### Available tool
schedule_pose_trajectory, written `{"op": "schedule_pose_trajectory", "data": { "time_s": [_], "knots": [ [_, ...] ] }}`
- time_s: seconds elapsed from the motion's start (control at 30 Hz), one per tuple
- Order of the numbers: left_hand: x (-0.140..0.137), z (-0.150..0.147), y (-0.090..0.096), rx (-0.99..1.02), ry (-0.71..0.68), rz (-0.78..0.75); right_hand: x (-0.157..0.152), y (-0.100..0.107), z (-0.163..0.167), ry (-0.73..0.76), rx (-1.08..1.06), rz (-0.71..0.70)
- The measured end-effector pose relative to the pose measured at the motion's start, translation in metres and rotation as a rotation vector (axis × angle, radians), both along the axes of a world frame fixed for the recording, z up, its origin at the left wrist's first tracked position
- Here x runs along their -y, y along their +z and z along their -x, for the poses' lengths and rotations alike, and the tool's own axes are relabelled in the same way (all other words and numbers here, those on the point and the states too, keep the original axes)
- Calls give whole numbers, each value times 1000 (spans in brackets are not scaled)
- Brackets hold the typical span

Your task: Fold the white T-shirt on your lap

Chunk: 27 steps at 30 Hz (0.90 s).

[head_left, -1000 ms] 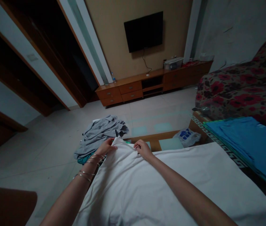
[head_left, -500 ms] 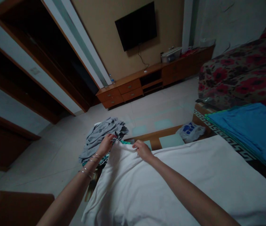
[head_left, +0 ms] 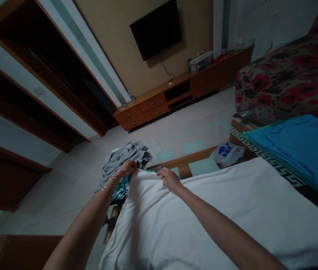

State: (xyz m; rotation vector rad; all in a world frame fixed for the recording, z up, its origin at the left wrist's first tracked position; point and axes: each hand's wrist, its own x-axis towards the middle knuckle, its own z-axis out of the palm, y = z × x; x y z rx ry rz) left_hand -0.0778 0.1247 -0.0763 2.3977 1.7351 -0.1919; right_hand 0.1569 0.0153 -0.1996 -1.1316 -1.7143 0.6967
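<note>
Two hands pinch the far edge of a white garment spread flat over the counter. Closed on the cloth's far left corner, the left hand, with thin bangles on its wrist, makes its grip at about ten o'clock from the middle of the garment. At about eleven o'clock, the right hand is closed over the same edge a little further in, fingers curled down into the fabric. Between the two grips the edge is bunched and slightly raised; the rest of the cloth lies smooth toward the camera, with no fold across it yet, so I judge the folding to be only at its start.

Just beyond the left hand, a grey garment pile lies rumpled, with a teal patterned cloth beneath it. Folded blue cloth lies at two o'clock, well apart, and a white plastic bag sits near it at one o'clock.
</note>
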Motion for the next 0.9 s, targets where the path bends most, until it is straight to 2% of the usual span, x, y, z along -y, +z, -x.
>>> {"op": "schedule_pose_trajectory", "data": {
  "time_s": [0.13, 0.3, 0.43, 0.5, 0.6, 0.67, 0.77, 0.9],
  "knots": [
    [-1, 7, 8, 38, 11, -58, -1, 0, 0, -7, -31, 1],
    [4, 0, 3, 66, -34, -169, -1, 0, 0, -30, -26, 31],
    [13, -18, 4, 130, -201, -143, 0, 2, 0, -28, -16, 36],
    [18, -26, 5, 147, -351, -68, 0, 3, 0, -25, -5, 39],
    [24, -31, 3, 69, -535, 80, 1, 4, -1, -18, 19, 44],
    [27, -30, 0, -40, -544, 117, 1, 4, -1, -18, 29, 52],
    [31, -25, 0, -161, -507, 85, 1, 3, -1, -15, 36, 61],
    [30, -18, 14, -196, -447, 26, 1, 4, -1, -24, 55, 69]
  ]
}}
